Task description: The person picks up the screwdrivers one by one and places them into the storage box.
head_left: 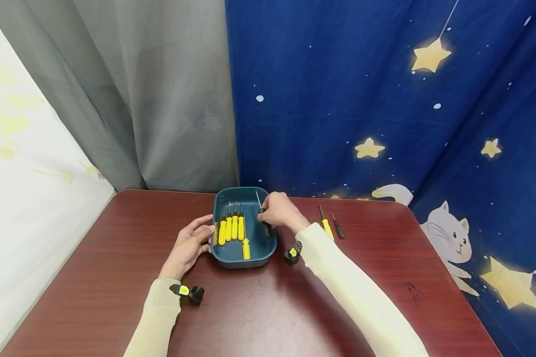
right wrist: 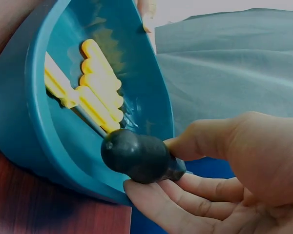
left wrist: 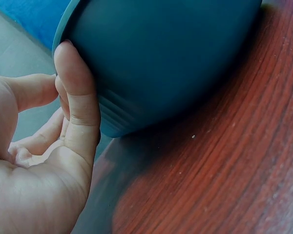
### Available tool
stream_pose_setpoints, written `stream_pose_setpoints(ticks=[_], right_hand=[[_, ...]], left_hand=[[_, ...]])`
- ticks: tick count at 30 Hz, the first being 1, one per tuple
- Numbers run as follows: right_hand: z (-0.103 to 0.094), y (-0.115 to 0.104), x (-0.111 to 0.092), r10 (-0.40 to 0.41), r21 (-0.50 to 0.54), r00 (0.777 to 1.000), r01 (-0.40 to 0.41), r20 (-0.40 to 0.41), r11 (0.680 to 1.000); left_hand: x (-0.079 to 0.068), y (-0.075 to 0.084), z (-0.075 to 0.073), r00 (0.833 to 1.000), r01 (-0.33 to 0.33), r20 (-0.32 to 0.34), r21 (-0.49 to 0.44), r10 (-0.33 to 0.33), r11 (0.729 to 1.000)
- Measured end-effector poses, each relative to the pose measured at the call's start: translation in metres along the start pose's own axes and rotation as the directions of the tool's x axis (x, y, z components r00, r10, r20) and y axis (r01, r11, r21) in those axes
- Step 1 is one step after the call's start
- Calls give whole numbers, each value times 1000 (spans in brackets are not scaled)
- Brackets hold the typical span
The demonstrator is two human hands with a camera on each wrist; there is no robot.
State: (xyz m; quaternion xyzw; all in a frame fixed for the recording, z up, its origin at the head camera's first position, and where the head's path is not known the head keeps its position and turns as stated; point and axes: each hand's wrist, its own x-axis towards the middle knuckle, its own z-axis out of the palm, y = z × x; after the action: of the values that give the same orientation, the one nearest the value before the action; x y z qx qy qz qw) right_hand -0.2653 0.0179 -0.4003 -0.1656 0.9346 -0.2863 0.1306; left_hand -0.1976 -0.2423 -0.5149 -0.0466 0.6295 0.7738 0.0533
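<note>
A blue-green plastic bin [head_left: 237,264] stands on the table. My left hand [head_left: 189,248] holds its left rim, with the thumb over the edge and fingers against the outer wall [left wrist: 156,58]. Above the bin's right side, my right hand [head_left: 280,212] pinches a black-handled screwdriver [right wrist: 136,155] between thumb and fingers, its shaft pointing away from me. Several yellow-handled screwdrivers [head_left: 234,227] lie side by side in the bin's left part. Another yellow-handled screwdriver [head_left: 246,249] lies nearer the front, its handle towards me.
Right of the bin, a yellow-handled screwdriver [head_left: 326,227] and a smaller black-handled screwdriver [head_left: 338,229] lie on the reddish-brown table [head_left: 259,312]. Grey curtain [head_left: 178,99] and blue starry curtain [head_left: 312,99] hang behind the table's back edge.
</note>
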Motion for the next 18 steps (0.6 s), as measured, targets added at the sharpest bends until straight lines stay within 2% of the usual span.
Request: stream_pose_setpoints(ticks=[9, 18], right_hand=[[2, -8, 12, 12, -83, 998, -7, 61, 997], [10, -15, 22, 75, -72, 993, -69, 87, 995]], left_hand=[[2, -1, -2, 1000, -3, -3, -2, 3, 1000], [2, -1, -1, 1000, -3, 4, -8, 3, 1000]])
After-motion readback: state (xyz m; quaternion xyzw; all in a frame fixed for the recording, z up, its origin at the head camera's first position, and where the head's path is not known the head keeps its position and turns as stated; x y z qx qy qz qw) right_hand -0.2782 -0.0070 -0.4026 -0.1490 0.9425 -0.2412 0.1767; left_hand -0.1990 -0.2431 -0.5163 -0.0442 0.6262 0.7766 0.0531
